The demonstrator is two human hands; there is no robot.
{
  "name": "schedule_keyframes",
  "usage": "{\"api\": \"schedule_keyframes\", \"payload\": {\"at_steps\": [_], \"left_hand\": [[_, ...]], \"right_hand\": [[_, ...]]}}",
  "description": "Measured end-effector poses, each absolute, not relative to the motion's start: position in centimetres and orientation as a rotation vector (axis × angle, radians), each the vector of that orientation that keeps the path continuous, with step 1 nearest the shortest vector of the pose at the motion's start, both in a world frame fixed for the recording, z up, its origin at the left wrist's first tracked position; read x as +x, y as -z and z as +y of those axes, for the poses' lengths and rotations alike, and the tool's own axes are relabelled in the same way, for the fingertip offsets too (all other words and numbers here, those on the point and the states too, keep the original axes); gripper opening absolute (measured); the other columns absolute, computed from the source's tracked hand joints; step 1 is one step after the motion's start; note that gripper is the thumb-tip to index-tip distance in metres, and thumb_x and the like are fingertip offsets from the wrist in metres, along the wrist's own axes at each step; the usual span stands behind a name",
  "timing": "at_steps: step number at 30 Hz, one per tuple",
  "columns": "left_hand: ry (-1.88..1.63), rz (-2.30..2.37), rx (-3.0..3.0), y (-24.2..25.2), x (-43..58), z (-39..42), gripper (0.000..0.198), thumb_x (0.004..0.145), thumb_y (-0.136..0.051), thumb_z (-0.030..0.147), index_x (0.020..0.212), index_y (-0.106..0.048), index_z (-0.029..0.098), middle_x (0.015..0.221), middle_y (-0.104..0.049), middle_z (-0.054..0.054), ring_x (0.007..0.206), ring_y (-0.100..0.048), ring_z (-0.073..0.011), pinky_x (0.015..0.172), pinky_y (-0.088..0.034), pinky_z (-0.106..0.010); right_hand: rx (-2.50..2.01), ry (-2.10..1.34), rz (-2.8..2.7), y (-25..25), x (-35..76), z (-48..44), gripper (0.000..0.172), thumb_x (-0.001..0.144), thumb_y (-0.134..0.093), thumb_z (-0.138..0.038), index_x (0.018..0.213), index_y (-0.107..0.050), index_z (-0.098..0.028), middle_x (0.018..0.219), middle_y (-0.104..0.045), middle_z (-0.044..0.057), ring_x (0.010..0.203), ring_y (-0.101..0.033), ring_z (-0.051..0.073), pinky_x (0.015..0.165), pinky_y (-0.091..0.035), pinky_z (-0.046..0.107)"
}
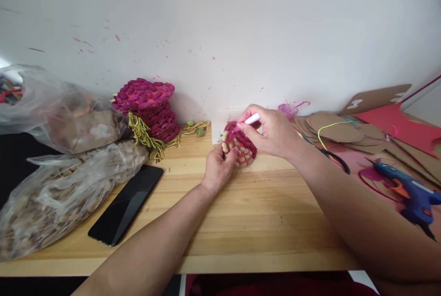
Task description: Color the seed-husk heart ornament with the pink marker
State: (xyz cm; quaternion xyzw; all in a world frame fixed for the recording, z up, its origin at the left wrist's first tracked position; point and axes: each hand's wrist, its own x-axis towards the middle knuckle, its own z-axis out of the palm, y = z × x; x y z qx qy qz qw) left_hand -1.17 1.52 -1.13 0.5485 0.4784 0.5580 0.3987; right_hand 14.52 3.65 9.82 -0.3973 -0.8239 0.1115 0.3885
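Marker in one of the hands, studded disc in the other

The right hand (270, 131) is closed around a white marker (254, 119), its magenta tip at the upper part of a red disc (245, 157) studded with peanut-like pieces. The left hand (219, 167) grips the disc at its lower left edge, thumb on the front. The pieces near the tip are magenta; those lower down are tan. The disc is tilted up at the back of the wooden surface (255, 227), with a white card (216, 133) just behind it.

To the left are yellow-green cords (146, 135) and a stack of magenta studded discs (148, 95) against the wall (223, 25). Nearer the front lies a black phone (126, 206), beside a clear bag (69, 199) of tan pieces; another plastic bag (82, 126) sits behind that.

On the right are cardboard rounds (332, 127), a red sheet (401, 124), a black-handled tool (337, 160) and a blue glue gun (409, 190).
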Motion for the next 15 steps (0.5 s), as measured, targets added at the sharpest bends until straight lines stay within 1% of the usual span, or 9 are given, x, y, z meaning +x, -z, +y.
{"api": "schedule_keyframes", "payload": {"at_steps": [4,7,9,15], "left_hand": [[-1.412,1.236,1.372,1.01,-1.16,1.47,0.025,0.078,-0.069,0.040,0.071,-0.058,0.019,0.064,-0.054,0.003,0.061,-0.044,-0.0119,0.060,-0.039,-0.024],[-1.394,1.233,1.381,1.21,-1.24,1.54,0.026,0.079,-0.069,0.041,0.071,-0.056,0.019,0.064,-0.053,0.003,0.062,-0.044,-0.0123,0.061,-0.039,-0.024],[-1.389,1.243,1.398,1.38,-1.28,1.64,0.025,0.081,-0.068,0.040,0.071,-0.056,0.019,0.065,-0.053,0.003,0.062,-0.045,-0.0126,0.062,-0.040,-0.024],[-1.400,1.216,1.408,1.55,-1.25,1.70,0.022,0.082,-0.067,0.038,0.074,-0.059,0.019,0.065,-0.055,0.002,0.062,-0.047,-0.0131,0.062,-0.042,-0.025]], "right_hand": [[-1.013,-0.355,-2.086,-9.99,14.71,3.57,0.008,0.087,-0.064,-0.028,0.087,-0.064,-0.020,0.076,-0.074,0.002,0.064,-0.062,0.015,0.058,-0.042,0.025],[-0.959,-0.411,-2.134,-9.73,14.48,3.54,0.006,0.087,-0.064,-0.026,0.089,-0.066,-0.020,0.084,-0.076,0.003,0.069,-0.065,0.015,0.062,-0.045,0.025],[-0.941,-0.412,-2.148,-9.54,14.31,3.58,0.005,0.087,-0.064,-0.025,0.089,-0.066,-0.020,0.087,-0.077,0.003,0.070,-0.066,0.014,0.062,-0.046,0.025],[-0.993,-0.307,-2.118,-9.72,14.45,3.67,0.005,0.085,-0.064,-0.021,0.089,-0.067,-0.019,0.083,-0.077,0.003,0.067,-0.066,0.014,0.061,-0.046,0.025]]}}
